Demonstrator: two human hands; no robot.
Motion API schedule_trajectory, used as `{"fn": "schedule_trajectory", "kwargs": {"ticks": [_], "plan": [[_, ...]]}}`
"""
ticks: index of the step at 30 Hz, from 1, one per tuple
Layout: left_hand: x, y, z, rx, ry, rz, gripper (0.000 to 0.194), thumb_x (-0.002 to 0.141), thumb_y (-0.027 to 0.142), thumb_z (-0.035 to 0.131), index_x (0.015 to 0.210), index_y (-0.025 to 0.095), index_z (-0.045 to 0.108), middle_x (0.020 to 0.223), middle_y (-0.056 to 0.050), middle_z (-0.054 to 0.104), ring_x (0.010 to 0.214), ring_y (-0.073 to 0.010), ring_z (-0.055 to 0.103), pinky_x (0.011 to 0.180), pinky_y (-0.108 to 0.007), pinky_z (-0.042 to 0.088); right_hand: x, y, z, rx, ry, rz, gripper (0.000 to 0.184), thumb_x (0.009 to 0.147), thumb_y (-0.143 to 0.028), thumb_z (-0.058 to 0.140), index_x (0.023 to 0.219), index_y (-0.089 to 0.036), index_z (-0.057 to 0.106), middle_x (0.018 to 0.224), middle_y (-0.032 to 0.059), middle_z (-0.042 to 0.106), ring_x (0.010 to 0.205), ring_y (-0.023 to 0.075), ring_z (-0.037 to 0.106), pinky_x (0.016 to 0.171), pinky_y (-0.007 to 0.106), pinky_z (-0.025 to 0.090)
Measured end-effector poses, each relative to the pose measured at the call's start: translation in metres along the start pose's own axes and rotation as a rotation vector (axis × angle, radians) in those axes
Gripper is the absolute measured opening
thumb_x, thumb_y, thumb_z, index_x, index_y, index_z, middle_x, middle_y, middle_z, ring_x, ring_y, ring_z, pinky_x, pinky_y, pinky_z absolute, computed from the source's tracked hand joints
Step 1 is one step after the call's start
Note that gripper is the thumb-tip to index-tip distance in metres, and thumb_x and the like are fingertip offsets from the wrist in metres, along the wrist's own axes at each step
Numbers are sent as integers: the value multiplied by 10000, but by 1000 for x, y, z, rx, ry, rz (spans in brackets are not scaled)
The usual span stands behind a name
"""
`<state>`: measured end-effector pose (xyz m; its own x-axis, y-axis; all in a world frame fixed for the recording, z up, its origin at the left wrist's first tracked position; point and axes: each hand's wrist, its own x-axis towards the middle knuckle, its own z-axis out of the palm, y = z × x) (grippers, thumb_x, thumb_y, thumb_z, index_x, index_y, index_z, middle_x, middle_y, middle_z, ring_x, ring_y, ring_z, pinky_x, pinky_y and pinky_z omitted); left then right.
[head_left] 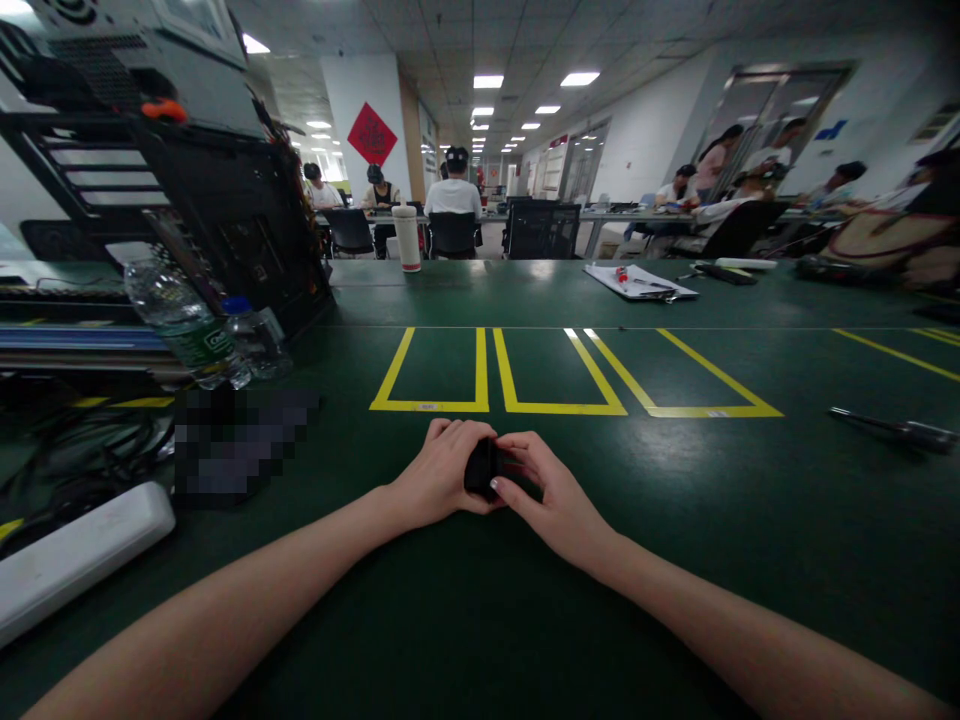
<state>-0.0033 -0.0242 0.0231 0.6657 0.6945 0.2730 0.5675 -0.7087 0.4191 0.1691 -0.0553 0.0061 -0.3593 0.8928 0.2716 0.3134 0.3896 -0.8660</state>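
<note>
Between my hands is a small black block-like object (481, 468), whose exact kind I cannot make out. My left hand (444, 465) wraps around its left side, thumb low and fingers over the top. From the right, my right hand (544, 490) pinches its edge with thumb and fingertips, leaving a gap under the curved fingers. Both hands are just above or on the dark green table (487, 620), in front of the yellow tape outlines (566, 408). Part of the object is covered by my fingers.
At left stand an open computer case (247, 240), a large plastic bottle (180, 320), a smaller blue-capped bottle (255, 340) and a white power strip (82, 560). A screwdriver (900, 428) lies at right. Farther back are a white cup (406, 238) and a clipboard (637, 283). Several people sit beyond.
</note>
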Motion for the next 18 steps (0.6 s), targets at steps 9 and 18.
{"fn": "schedule_trajectory", "kwargs": {"ticks": [9,18], "plan": [[0,0,-1,8,-14,-3,525,640,276,658,1085,206,388,1045,-51,512,962,-231,479,853,-378,304,-4,-5,0,-38,-15,-39,285,772,-140,502,1034,-237,449,1086,34,444,1003,185,480,879,391,446],[-1,0,-1,-5,-3,0,519,644,297,653,1079,215,382,1034,-45,516,947,-227,490,847,-378,311,-1,-4,-1,-3,-19,16,312,787,-176,502,1084,-228,423,1061,40,485,1008,186,494,904,404,428]]}}
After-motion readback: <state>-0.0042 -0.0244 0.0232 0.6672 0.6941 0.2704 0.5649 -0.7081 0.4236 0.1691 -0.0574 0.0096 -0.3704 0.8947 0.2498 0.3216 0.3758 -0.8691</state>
